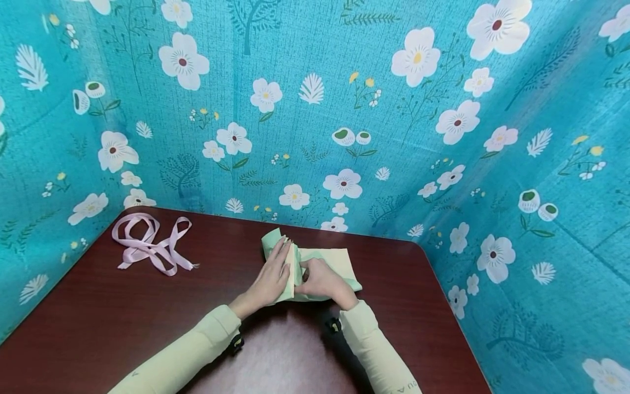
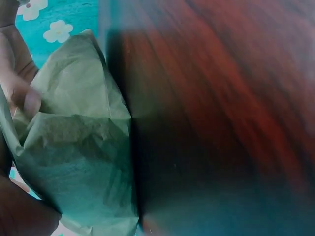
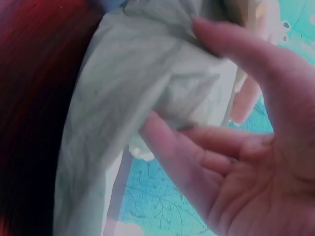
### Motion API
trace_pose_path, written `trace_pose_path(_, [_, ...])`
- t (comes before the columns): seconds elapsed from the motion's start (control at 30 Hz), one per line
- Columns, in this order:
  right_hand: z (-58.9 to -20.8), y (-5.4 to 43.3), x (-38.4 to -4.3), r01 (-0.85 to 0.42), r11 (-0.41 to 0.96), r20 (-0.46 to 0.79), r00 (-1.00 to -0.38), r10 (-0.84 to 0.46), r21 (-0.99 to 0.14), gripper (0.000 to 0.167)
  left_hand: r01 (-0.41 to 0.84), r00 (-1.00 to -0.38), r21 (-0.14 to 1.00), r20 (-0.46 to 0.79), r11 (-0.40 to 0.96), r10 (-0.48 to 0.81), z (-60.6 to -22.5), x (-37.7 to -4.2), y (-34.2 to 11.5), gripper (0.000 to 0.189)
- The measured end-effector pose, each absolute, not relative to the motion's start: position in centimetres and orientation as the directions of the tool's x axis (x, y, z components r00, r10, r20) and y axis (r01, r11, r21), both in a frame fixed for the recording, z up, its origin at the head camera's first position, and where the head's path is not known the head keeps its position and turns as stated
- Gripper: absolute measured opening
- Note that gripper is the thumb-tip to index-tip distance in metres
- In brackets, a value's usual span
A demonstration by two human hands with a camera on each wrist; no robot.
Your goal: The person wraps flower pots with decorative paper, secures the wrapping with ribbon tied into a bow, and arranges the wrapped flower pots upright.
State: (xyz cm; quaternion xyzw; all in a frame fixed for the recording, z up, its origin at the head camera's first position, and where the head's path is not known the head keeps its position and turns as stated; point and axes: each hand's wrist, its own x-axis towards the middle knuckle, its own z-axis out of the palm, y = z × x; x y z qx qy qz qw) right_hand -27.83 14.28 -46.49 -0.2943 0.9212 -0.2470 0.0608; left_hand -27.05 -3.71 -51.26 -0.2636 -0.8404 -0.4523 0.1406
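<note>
Pale green paper (image 1: 338,262) with a cream side is wrapped and folded into a crumpled bundle on the table. My left hand (image 1: 270,276) lies along the bundle's left side, fingers extended against an upright cream-edged fold (image 1: 295,271). From the right, my right hand (image 1: 321,279) reaches into the folds, its thumb and fingers bent and apart. In the right wrist view its index fingertip (image 3: 153,123) touches a fold edge of the paper (image 3: 113,88), with the thumb (image 3: 211,34) higher up. Whatever the paper encloses is hidden. The left wrist view shows the creased paper end (image 2: 83,152) close up.
A loosely looped pink ribbon (image 1: 143,249) lies at the table's back left. The dark red-brown table (image 1: 162,312) meets a blue flowered curtain (image 1: 305,120) at its back and sides. The table's right edge slopes down beyond the bundle.
</note>
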Motion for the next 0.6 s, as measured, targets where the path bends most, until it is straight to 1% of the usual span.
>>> trace_pose_path(0.07, [-46.5, 14.7, -28.1, -0.536, 0.678, 0.012, -0.789, -0.615, -0.502, 0.026, 0.568, -0.823, 0.689, 0.467, 0.45, 0.324, -51.2, -27.1, -3.8, 0.058])
trace_pose_path(0.13, [-46.4, 15.1, -28.3, -0.546, 0.655, -0.024, -0.758, -0.651, -0.522, 0.039, 0.566, -0.824, 0.687, 0.457, 0.455, 0.336, -51.2, -27.2, -3.9, 0.056])
trace_pose_path(0.3, [-46.3, 16.6, -28.5, -0.5, 0.634, -0.137, -0.712, -0.689, -0.591, 0.082, 0.582, -0.812, 0.648, 0.429, 0.492, 0.396, -51.3, -27.4, -3.9, 0.042])
trace_pose_path(0.37, [-46.1, 17.4, -28.5, -0.47, 0.62, -0.175, -0.691, -0.701, -0.628, 0.088, 0.591, -0.804, 0.639, 0.418, 0.491, 0.423, -51.1, -27.4, -3.9, 0.038])
trace_pose_path(0.43, [-45.9, 18.2, -28.6, -0.433, 0.599, -0.203, -0.671, -0.713, -0.673, 0.084, 0.598, -0.798, 0.635, 0.408, 0.49, 0.444, -51.0, -27.5, -3.8, 0.036])
trace_pose_path(0.5, [-45.7, 19.1, -28.8, -0.397, 0.598, -0.215, -0.68, -0.701, -0.696, 0.075, 0.599, -0.796, 0.632, 0.4, 0.492, 0.455, -50.9, -27.6, -3.7, 0.035])
trace_pose_path(0.53, [-45.7, 19.5, -28.9, -0.375, 0.61, -0.213, -0.704, -0.677, -0.698, 0.069, 0.596, -0.798, 0.632, 0.395, 0.495, 0.456, -50.9, -27.6, -3.7, 0.035])
trace_pose_path(0.6, [-45.8, 20.1, -29.2, -0.322, 0.667, -0.205, -0.785, -0.585, -0.671, 0.058, 0.596, -0.798, 0.625, 0.394, 0.504, 0.456, -51.0, -27.6, -3.6, 0.035])
